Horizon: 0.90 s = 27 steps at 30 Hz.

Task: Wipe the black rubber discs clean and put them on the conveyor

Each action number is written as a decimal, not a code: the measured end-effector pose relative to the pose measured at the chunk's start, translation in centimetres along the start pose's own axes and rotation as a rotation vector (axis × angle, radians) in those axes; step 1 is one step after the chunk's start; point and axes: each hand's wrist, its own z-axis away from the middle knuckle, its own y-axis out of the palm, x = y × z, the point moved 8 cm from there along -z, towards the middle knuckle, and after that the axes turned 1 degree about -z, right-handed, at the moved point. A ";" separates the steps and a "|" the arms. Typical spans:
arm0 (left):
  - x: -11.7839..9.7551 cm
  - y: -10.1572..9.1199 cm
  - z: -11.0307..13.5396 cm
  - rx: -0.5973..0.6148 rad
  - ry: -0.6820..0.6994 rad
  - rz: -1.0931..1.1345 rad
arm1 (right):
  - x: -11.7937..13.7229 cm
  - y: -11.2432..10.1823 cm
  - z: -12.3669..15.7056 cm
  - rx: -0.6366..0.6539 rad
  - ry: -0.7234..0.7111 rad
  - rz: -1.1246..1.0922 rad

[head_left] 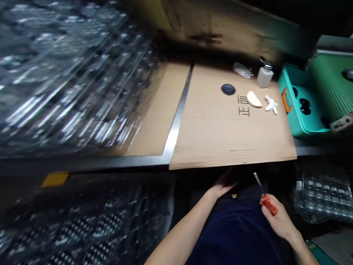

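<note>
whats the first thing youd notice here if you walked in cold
The eye goes first to the blurred stack of clear plastic trays filling the upper left. Next comes the tan cardboard sheet at centre, printed with black characters, with a teal case to its right. At the bottom, the right hand grips an orange-handled screwdriver.

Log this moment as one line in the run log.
right hand: orange-handled screwdriver | left hand: holds nothing visible | nearby: clear plastic blister tray
</note>
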 end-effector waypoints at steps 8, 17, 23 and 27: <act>-1.9 -1.6 -0.7 -0.071 0.109 0.022 | 2.6 5.4 -4.9 0.216 0.127 0.788; -2.3 -2.3 -1.9 -0.085 0.150 -0.016 | 3.5 5.7 -5.5 0.247 0.156 0.871; -2.9 -1.9 -1.4 -0.116 0.322 -0.245 | 3.1 4.7 -5.2 0.224 0.193 0.847; -3.6 -0.9 -1.0 -0.078 0.596 -0.670 | 3.1 4.1 -5.1 0.205 0.220 0.853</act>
